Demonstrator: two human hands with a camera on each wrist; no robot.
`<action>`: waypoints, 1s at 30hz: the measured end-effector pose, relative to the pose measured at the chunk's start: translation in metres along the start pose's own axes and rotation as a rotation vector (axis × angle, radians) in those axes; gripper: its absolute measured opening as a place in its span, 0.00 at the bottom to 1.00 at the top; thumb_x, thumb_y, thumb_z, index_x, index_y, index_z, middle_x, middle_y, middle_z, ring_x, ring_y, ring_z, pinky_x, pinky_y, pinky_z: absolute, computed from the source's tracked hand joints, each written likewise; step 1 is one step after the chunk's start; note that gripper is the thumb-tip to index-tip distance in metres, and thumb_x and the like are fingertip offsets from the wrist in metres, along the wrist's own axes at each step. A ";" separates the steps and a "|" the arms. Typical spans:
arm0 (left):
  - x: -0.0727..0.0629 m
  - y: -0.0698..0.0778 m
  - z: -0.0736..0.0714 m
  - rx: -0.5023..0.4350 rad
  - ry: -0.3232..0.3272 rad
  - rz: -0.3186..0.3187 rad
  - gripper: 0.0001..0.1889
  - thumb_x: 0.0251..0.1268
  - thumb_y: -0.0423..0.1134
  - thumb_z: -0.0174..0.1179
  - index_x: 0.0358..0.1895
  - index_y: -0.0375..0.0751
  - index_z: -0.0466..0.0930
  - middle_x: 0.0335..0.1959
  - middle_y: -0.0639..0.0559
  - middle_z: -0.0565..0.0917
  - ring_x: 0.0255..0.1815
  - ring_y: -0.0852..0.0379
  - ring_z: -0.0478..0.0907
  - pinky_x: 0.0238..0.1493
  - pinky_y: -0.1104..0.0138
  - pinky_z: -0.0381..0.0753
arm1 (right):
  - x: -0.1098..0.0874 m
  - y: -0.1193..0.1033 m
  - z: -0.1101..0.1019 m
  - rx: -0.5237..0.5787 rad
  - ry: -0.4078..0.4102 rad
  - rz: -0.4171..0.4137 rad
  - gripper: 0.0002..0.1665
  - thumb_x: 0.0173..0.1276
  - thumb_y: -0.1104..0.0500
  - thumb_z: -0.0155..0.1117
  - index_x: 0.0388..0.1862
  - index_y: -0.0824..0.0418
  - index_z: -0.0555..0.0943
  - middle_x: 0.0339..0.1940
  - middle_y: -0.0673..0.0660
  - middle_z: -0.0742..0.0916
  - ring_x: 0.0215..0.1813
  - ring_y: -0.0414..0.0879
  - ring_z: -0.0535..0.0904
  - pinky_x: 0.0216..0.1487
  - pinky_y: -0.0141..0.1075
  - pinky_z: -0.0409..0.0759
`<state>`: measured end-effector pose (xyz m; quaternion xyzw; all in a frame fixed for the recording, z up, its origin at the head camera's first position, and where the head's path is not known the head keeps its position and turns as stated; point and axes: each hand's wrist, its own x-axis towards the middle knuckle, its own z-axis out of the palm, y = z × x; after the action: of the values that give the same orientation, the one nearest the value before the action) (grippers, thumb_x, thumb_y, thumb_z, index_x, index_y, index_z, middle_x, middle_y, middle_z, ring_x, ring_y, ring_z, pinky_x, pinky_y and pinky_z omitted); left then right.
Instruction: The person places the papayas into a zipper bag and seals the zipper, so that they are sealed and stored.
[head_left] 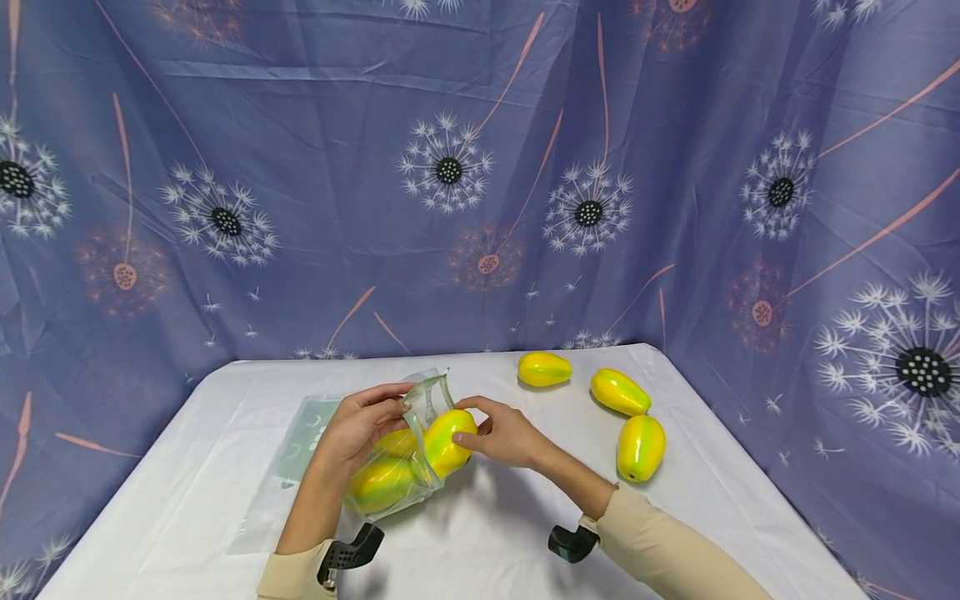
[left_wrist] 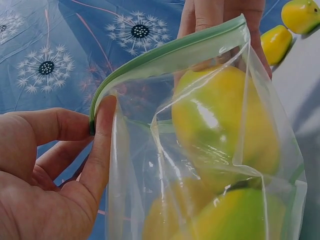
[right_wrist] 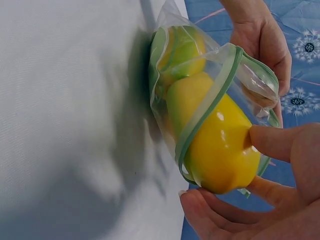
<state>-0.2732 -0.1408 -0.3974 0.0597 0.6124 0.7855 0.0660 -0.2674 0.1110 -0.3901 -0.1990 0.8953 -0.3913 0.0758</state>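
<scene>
A clear zip bag (left_wrist: 135,145) with a green zip edge stands with its mouth held apart. My left hand (head_left: 360,429) pinches the bag's rim between thumb and fingers. Yellow-green papayas (head_left: 382,485) lie inside the bag, seen through the plastic. With fingers and thumb, my right hand (head_left: 506,435) holds another papaya (head_left: 448,442) at the bag's mouth. In the right wrist view that papaya (right_wrist: 227,145) is partly inside, its near end sticking out past the green zip edge. Part of the left hand is hidden behind the bag there.
Three more papayas lie at the right of the white-covered table: one at the back (head_left: 544,369), one further right (head_left: 620,392) and one nearer (head_left: 641,448). Flat plastic bags with a pale green panel (head_left: 302,442) lie left, behind my left forearm. Patterned blue cloth (head_left: 337,167) hangs behind.
</scene>
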 end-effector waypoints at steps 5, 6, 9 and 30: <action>-0.001 0.000 0.001 0.007 0.009 -0.005 0.20 0.70 0.24 0.56 0.64 0.22 0.75 0.42 0.50 0.87 0.37 0.60 0.84 0.43 0.69 0.88 | -0.001 0.000 0.000 0.012 -0.022 0.004 0.29 0.67 0.47 0.70 0.66 0.51 0.79 0.41 0.56 0.90 0.37 0.42 0.84 0.33 0.35 0.81; 0.000 0.001 0.001 0.010 0.010 -0.008 0.20 0.70 0.24 0.56 0.64 0.22 0.75 0.42 0.49 0.87 0.37 0.60 0.84 0.43 0.69 0.88 | -0.001 0.000 0.000 0.014 -0.026 0.006 0.29 0.67 0.47 0.70 0.65 0.51 0.79 0.41 0.56 0.90 0.37 0.42 0.84 0.33 0.35 0.81; 0.000 0.001 0.001 0.013 0.017 -0.012 0.20 0.70 0.24 0.57 0.64 0.22 0.75 0.43 0.49 0.87 0.37 0.60 0.84 0.43 0.69 0.88 | -0.001 -0.001 0.001 0.017 -0.037 0.014 0.28 0.67 0.48 0.70 0.65 0.50 0.79 0.42 0.56 0.90 0.38 0.42 0.85 0.34 0.36 0.82; 0.000 0.001 0.002 -0.009 -0.002 -0.014 0.20 0.70 0.24 0.57 0.64 0.23 0.76 0.44 0.50 0.85 0.36 0.59 0.84 0.43 0.69 0.88 | 0.004 -0.001 0.009 0.026 -0.015 0.032 0.26 0.67 0.47 0.71 0.62 0.52 0.81 0.35 0.53 0.89 0.31 0.41 0.82 0.29 0.35 0.79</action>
<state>-0.2728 -0.1388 -0.3961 0.0560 0.6092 0.7877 0.0725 -0.2679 0.1023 -0.3955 -0.1863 0.8925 -0.4004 0.0915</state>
